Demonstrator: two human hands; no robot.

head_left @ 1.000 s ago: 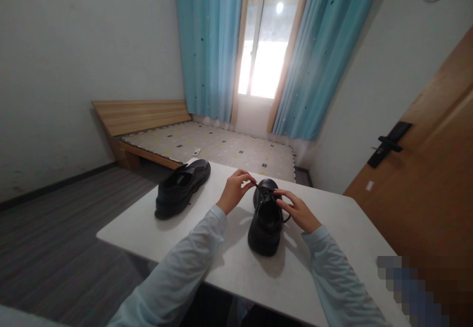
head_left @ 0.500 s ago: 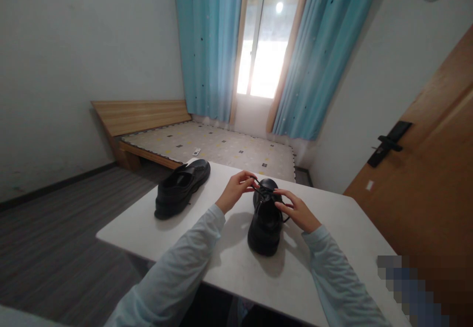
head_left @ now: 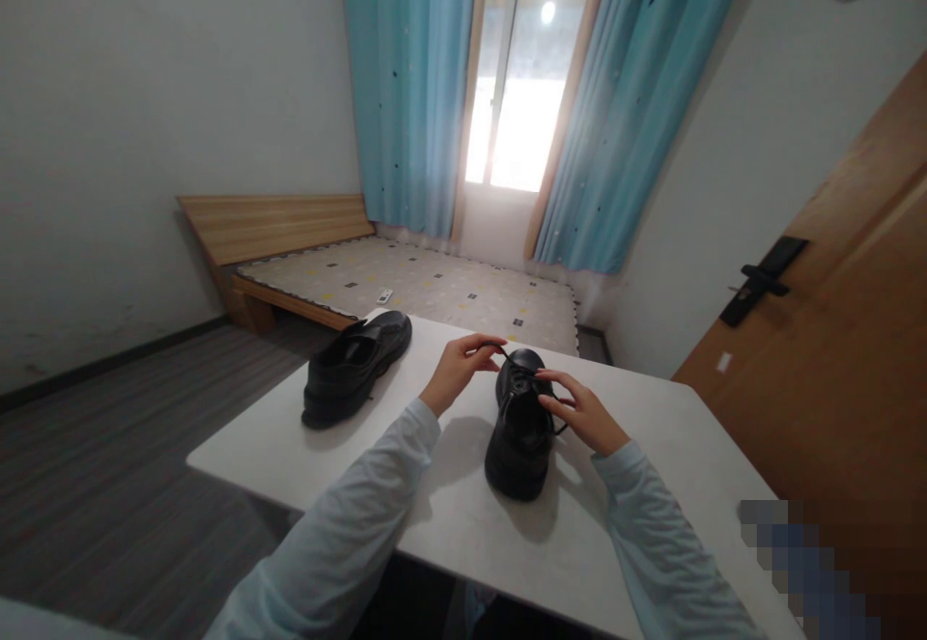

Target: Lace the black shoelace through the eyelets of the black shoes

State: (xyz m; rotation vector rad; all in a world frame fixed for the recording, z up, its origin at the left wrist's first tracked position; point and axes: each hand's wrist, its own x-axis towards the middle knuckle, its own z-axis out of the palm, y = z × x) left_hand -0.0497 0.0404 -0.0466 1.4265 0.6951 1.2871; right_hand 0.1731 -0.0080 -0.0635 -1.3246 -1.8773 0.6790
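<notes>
Black, shiny, chunky-soled shoe (head_left: 517, 474) sits upright between left hand (head_left: 461, 368), pinching its thin black lace (head_left: 509, 360), and right hand (head_left: 580, 412), whose grip I honestly can't tell.

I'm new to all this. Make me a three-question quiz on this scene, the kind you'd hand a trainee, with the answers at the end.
1. What does the left hand pinch?
A) a curtain
B) a shoelace
C) the door handle
2. True or false: the right hand rests on the bed.
3. Fill in the blank: the shoe on the left stands on the white ____.

Key:
1. B
2. False; it is at the shoe on the right.
3. table
</notes>
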